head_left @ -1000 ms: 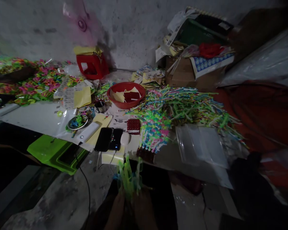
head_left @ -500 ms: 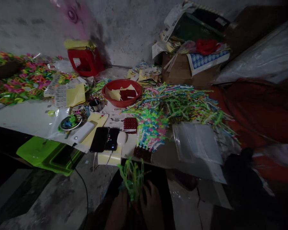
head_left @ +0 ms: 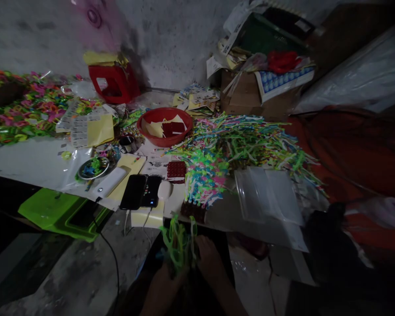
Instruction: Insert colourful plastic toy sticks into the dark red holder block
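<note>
In the dim light low in the head view, a bunch of soft green and yellow strips (head_left: 177, 240) stands up above my lap. My left hand (head_left: 167, 281) is closed round the lower part of the bunch, its fingertips mostly hidden. On the other side, my right hand (head_left: 206, 255) has its fingers bent against a pale green strand at the bunch's right edge. Just beyond, at the table edge, many-coloured strips (head_left: 206, 177) lie on a dark red studded block (head_left: 193, 211). A second red studded block (head_left: 177, 170) lies behind it.
A red bowl (head_left: 164, 139) holds paper cards. A heap of coloured strips (head_left: 250, 142) covers the back right. Clear plastic bags (head_left: 270, 193), phones (head_left: 134, 192), a white earbud case (head_left: 164, 190) and a small metal dish (head_left: 94, 175) lie along the front. A green plastic stool (head_left: 49, 208) stands left.
My right hand has shifted slightly up, and a strand at the right edge now stands apart from the bunch. My left hand still holds the bunch. The view has moved a little.
</note>
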Available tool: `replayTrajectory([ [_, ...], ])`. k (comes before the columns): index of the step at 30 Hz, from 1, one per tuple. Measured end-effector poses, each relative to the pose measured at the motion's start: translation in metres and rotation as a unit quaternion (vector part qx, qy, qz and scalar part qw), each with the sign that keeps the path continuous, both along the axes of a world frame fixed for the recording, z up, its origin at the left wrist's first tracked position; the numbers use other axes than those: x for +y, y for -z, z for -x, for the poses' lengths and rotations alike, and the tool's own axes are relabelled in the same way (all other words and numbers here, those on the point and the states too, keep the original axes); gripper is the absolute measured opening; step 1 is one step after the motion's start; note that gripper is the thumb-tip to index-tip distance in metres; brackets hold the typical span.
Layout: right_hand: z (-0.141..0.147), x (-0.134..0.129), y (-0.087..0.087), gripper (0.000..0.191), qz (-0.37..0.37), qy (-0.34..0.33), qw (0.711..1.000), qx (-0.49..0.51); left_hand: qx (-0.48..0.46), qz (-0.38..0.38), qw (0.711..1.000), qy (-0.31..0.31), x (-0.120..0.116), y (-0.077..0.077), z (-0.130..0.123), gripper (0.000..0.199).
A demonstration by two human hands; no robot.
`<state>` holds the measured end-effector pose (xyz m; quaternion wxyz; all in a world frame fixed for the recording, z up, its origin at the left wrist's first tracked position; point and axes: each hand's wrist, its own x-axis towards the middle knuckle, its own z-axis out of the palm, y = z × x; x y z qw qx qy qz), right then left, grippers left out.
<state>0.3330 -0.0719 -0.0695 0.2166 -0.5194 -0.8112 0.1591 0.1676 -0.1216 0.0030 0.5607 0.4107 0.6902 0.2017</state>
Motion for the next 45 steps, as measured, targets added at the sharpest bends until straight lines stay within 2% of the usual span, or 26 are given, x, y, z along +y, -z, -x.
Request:
replayTrajectory([
  [3,0.002,-0.016,-0.008,0.042,0.081,0.022,0.996,-0.019,0.023,0.003,1.000,0.001,0.000,0.007,-0.001,0.073],
  [6,0.005,-0.045,0.000,0.046,0.137,0.076,0.988,0.007,0.010,0.001,1.000,0.003,0.000,0.010,-0.001,0.077],
  [8,0.007,-0.067,0.013,0.046,0.139,0.102,0.985,0.021,-0.027,-0.015,1.000,-0.004,0.000,0.011,-0.003,0.078],
  [12,0.014,-0.103,0.034,0.040,0.108,0.116,0.984,0.077,-0.098,-0.017,0.994,-0.034,-0.004,0.017,-0.007,0.087],
  [15,0.021,-0.112,0.034,0.039,0.179,0.188,0.947,0.187,-0.128,-0.015,0.990,-0.054,-0.009,0.025,-0.012,0.094],
  [19,0.030,-0.110,0.022,0.047,0.312,0.262,0.867,0.286,-0.158,-0.013,0.985,-0.072,-0.008,0.030,-0.014,0.082],
  [21,0.032,-0.109,0.018,0.056,0.347,0.263,0.846,0.308,-0.178,-0.001,0.981,-0.074,-0.007,0.030,-0.012,0.067],
  [24,0.034,-0.112,0.015,0.063,0.345,0.244,0.845,0.326,-0.203,0.006,0.975,-0.085,-0.006,0.032,-0.006,0.056],
  [29,0.027,-0.111,0.011,0.050,0.304,0.217,0.870,0.321,-0.250,0.002,0.957,-0.149,-0.008,0.038,-0.004,0.071],
  [31,0.021,-0.105,0.010,0.051,0.254,0.222,0.888,0.312,-0.242,-0.001,0.955,-0.173,-0.009,0.040,-0.007,0.074],
  [33,0.017,-0.097,0.011,0.053,0.225,0.237,0.891,0.314,-0.230,-0.009,0.954,-0.193,-0.009,0.041,-0.010,0.077],
  [37,0.018,-0.077,0.014,0.054,0.277,0.271,0.849,0.358,-0.208,-0.028,0.958,-0.193,-0.010,0.045,-0.014,0.080],
  [42,0.034,-0.058,0.016,0.060,0.336,0.293,0.781,0.437,-0.096,-0.068,0.978,-0.170,-0.008,0.048,-0.013,0.075],
  [45,0.038,-0.057,0.019,0.064,0.327,0.320,0.772,0.442,-0.067,-0.051,0.983,-0.163,-0.006,0.047,-0.013,0.075],
])
